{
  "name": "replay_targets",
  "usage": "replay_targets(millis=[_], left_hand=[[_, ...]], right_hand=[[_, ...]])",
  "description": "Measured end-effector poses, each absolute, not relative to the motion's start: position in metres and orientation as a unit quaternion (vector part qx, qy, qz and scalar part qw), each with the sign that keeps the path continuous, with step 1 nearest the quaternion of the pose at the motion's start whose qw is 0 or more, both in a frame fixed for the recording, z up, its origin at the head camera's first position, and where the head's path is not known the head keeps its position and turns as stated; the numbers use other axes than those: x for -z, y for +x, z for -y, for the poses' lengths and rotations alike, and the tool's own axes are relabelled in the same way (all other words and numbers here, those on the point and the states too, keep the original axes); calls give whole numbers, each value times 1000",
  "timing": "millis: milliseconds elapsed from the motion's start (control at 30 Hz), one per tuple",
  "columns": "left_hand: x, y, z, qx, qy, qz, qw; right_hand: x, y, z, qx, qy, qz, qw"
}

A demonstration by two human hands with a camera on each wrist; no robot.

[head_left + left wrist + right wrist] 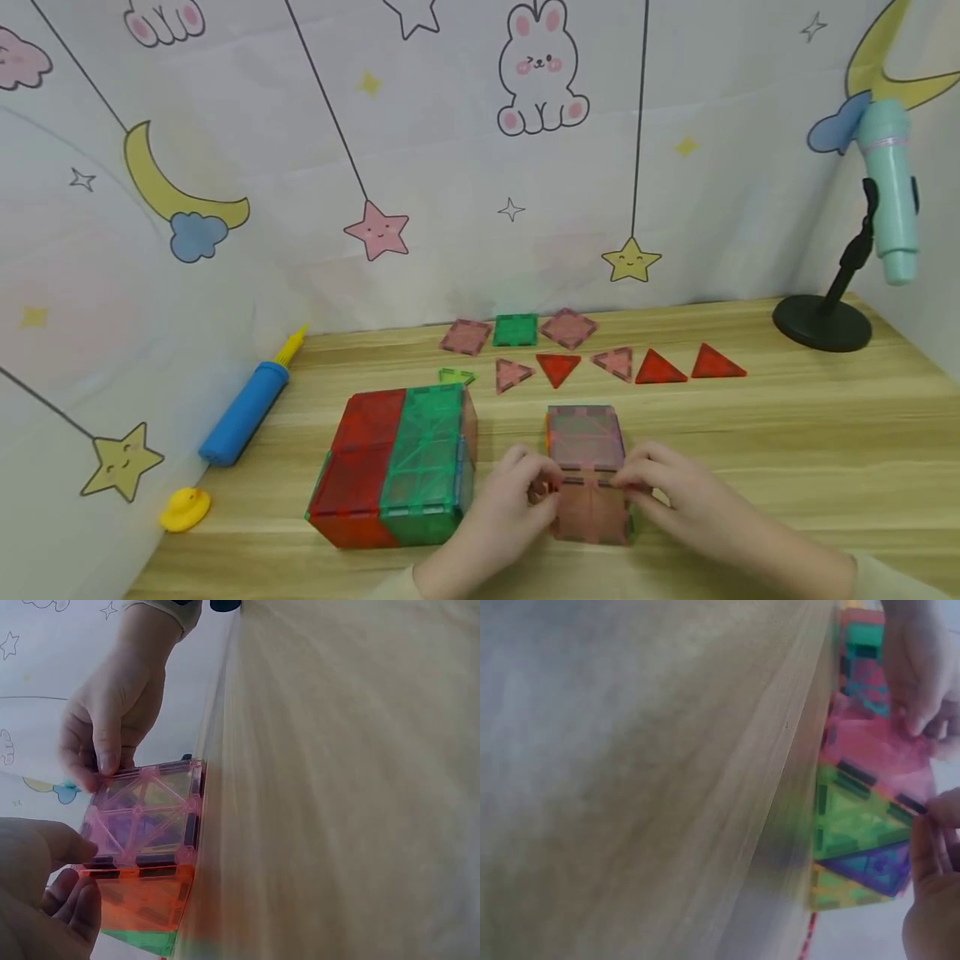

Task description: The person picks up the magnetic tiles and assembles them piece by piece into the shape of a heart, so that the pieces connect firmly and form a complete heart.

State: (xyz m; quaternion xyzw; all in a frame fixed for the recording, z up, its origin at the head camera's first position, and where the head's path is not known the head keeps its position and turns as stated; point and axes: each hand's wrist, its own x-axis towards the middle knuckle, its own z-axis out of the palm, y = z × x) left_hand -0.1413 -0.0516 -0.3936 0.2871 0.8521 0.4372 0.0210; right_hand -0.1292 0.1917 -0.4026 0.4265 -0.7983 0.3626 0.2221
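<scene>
A small box of see-through magnetic tiles stands on the table, with a pink tile (592,512) as its front face and a purplish-pink top (585,437). My left hand (517,500) pinches the upper left corner of the pink tile, and my right hand (675,492) pinches its upper right corner. Orange (146,896) and green tiles show on the box's left side in the left wrist view. Along its right side, the right wrist view has a lime-green tile (855,814), a blue-purple triangle (874,866) and a yellowish tile (847,889).
Left of the small box stands a larger red and green tile block (423,462). Several loose tiles lie behind, including a green square (515,330) and a red triangle (660,368). A blue pump (247,412), yellow duck (185,509) and microphone stand (822,322) sit farther out.
</scene>
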Motion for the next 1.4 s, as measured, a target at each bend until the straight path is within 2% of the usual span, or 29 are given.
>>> replay_targets(millis=[200,333,500,633,767,867,1067,1300,1400], left_hand=[[397,-145,52,-472,251,-845,35],[399,-146,51,-525,242,-813,66],[398,-143,51,-542,280,-784,115],[397,-142,49,-520,269,-808,74],[397,-145,46,-484,227,-844,39],[400,-149,45,-453,230,-859,57],[400,-152,44,-406,265,-867,115],[398,-151,46,-404,277,-864,113],[395,-151,48,-422,276,-854,129]], right_hand=[[402,-127,-192,-357,361,836,207],[400,-127,-194,-362,319,861,162],[396,-131,-201,-364,246,892,109],[396,-130,-193,-324,201,921,84],[400,-131,-186,-298,216,925,98],[402,-134,-193,-300,253,915,96],[399,-139,-216,-306,328,893,27],[398,-137,-228,-290,362,885,35],[396,-135,-231,-303,373,876,30]])
